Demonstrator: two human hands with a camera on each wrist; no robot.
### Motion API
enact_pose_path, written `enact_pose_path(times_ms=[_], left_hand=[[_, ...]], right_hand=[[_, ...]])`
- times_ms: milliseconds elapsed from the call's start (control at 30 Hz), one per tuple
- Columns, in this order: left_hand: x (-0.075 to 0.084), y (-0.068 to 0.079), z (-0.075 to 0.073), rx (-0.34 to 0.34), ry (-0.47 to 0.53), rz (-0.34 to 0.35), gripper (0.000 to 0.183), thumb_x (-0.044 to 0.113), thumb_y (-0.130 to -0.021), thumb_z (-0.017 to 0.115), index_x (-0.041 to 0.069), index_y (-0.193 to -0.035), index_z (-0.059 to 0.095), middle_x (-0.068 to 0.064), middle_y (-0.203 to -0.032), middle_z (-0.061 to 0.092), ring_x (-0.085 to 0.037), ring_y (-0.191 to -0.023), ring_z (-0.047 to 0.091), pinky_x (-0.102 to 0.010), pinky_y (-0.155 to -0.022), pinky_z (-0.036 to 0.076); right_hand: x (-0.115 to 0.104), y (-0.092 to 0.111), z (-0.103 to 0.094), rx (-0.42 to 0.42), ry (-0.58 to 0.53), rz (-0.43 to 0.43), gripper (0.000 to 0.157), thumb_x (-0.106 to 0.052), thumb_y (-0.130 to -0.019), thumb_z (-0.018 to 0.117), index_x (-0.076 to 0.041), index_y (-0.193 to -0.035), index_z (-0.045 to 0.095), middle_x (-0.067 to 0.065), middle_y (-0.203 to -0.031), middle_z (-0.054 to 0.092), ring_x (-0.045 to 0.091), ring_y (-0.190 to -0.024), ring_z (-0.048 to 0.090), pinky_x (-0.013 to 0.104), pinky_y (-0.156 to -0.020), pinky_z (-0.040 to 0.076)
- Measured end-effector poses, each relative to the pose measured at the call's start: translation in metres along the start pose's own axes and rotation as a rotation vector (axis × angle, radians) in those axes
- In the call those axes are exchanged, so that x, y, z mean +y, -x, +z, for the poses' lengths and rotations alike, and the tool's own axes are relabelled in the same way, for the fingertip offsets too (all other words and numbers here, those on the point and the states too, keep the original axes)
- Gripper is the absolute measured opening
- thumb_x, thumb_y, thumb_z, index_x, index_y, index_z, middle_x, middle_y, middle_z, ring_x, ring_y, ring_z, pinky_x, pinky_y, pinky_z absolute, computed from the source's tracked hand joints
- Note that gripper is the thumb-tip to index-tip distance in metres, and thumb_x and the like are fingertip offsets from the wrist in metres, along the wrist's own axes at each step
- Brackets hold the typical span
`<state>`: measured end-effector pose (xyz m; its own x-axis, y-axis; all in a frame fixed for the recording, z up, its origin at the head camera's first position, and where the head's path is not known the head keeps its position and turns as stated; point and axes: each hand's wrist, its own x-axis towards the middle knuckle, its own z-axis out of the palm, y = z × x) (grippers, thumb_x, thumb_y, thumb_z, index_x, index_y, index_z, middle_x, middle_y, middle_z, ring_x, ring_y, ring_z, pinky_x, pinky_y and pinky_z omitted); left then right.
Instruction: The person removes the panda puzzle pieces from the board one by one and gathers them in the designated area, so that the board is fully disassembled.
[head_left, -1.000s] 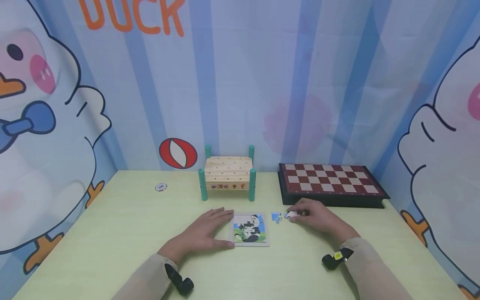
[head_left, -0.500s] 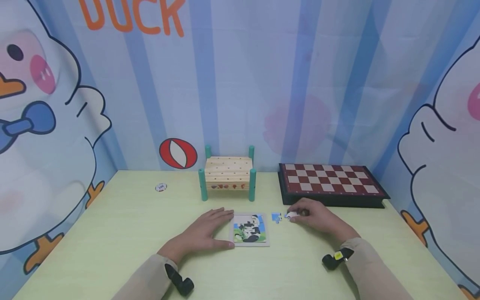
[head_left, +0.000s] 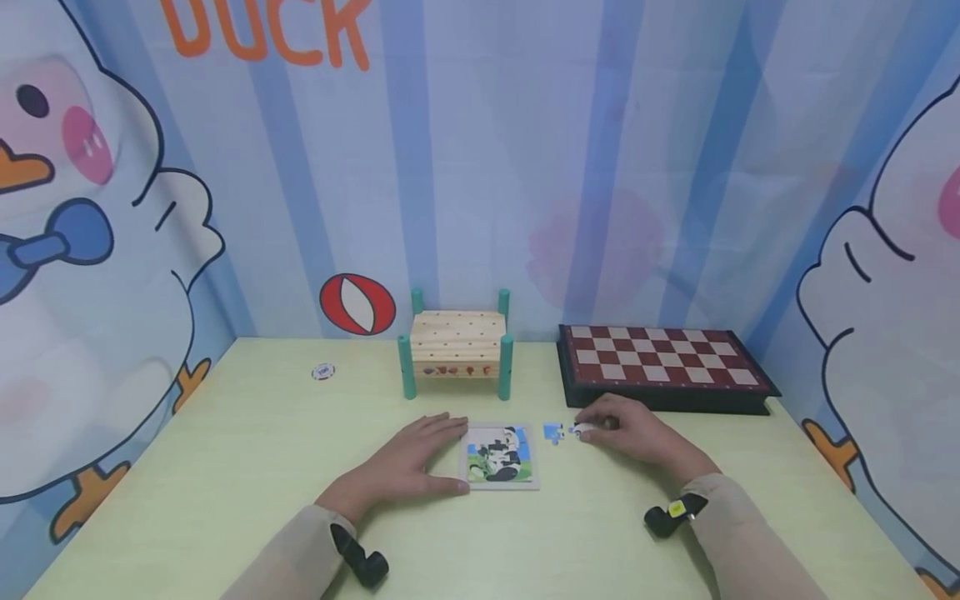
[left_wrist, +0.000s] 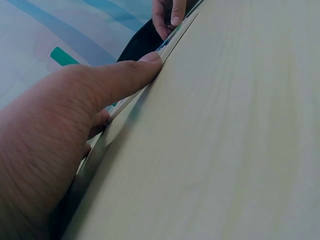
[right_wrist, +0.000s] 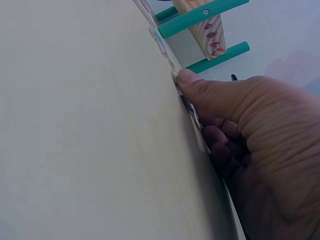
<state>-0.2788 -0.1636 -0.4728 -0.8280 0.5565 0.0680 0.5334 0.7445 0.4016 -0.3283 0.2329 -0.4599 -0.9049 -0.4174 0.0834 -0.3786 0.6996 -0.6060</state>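
A small framed panda jigsaw puzzle lies flat on the table, with part of its picture pieced together. My left hand is at its left side, fingers straight, thumb and fingertips touching the frame near the left corners. In the left wrist view the left thumb lies along the frame's edge. To the right of the frame, my right hand pinches a white-and-black puzzle piece at table level. Its thumb shows in the right wrist view. A loose blue puzzle piece lies between frame and right hand.
A toy wooden bed with green posts stands behind the puzzle. At the back right, just behind my right hand, lies a chessboard box. A round chip is at the back left. A printed cloth hangs behind the table.
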Motion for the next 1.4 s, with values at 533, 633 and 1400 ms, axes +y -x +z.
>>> enact_pose_path(times_ms=[533,633,1400], left_hand=[[0.001,-0.004,0.002,-0.010,0.005,-0.003,0.094,0.079,-0.081,0.058,0.028,-0.157,0.036,0.011,-0.162,0.031,-0.021,-0.153,0.018,-0.052,-0.123,0.015],[0.001,-0.004,0.002,-0.013,0.001,-0.003,0.094,0.080,-0.081,0.057,0.029,-0.158,0.035,0.012,-0.162,0.030,-0.020,-0.153,0.017,-0.051,-0.123,0.015],[-0.001,-0.001,-0.001,0.005,0.035,0.001,0.092,0.076,-0.083,0.059,0.026,-0.157,0.037,0.009,-0.162,0.032,-0.022,-0.152,0.019,-0.052,-0.123,0.015]], right_hand=[[-0.001,0.006,-0.005,0.041,-0.045,-0.003,0.026,-0.039,-0.094,0.071,-0.026,-0.117,0.073,-0.010,-0.115,0.068,0.015,-0.107,0.059,0.042,-0.095,0.050],[-0.003,0.006,-0.005,0.056,-0.056,-0.022,0.025,-0.038,-0.095,0.070,-0.024,-0.115,0.074,-0.010,-0.112,0.069,0.015,-0.104,0.060,0.042,-0.093,0.052],[-0.063,-0.035,0.033,0.015,-0.030,-0.373,0.032,-0.032,-0.097,0.069,-0.009,-0.118,0.071,-0.002,-0.113,0.069,0.021,-0.106,0.063,0.043,-0.091,0.056]])
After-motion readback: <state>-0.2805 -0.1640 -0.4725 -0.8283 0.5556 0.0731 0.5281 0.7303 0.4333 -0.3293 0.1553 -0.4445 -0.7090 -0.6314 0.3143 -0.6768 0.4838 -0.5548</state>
